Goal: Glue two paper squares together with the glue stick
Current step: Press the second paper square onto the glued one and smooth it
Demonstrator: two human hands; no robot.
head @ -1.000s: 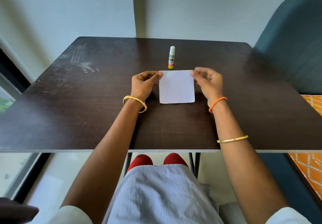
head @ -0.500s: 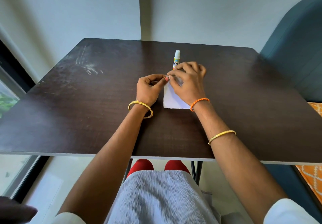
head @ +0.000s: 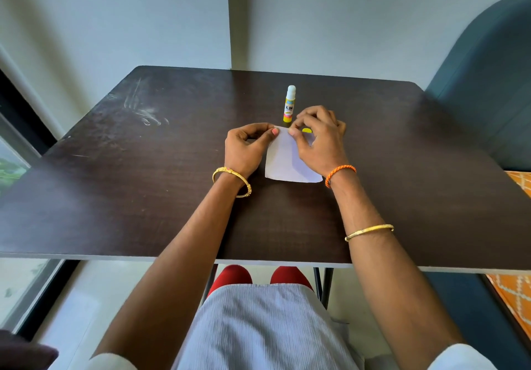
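A white paper square (head: 287,162) lies on the dark table (head: 143,182), a little right of centre. My left hand (head: 247,148) pinches its far left corner between thumb and forefinger. My right hand (head: 319,139) reaches over the paper's right half and pinches the far edge close to that corner. I cannot tell whether there is one sheet or two stacked. A small yellow spot (head: 307,130) shows under my right fingers. The glue stick (head: 289,103), yellow with a white cap, stands upright just behind my hands, and neither hand touches it.
Pale scuff marks (head: 143,113) cross the table's far left. A dark teal padded chair back (head: 488,82) rises at the right, and an orange patterned fabric (head: 517,180) lies beyond the table's right edge. A wall runs behind the table.
My right hand left the paper's far right corner and crossed over to the far left corner beside my left hand. The left hand has kept its grip.
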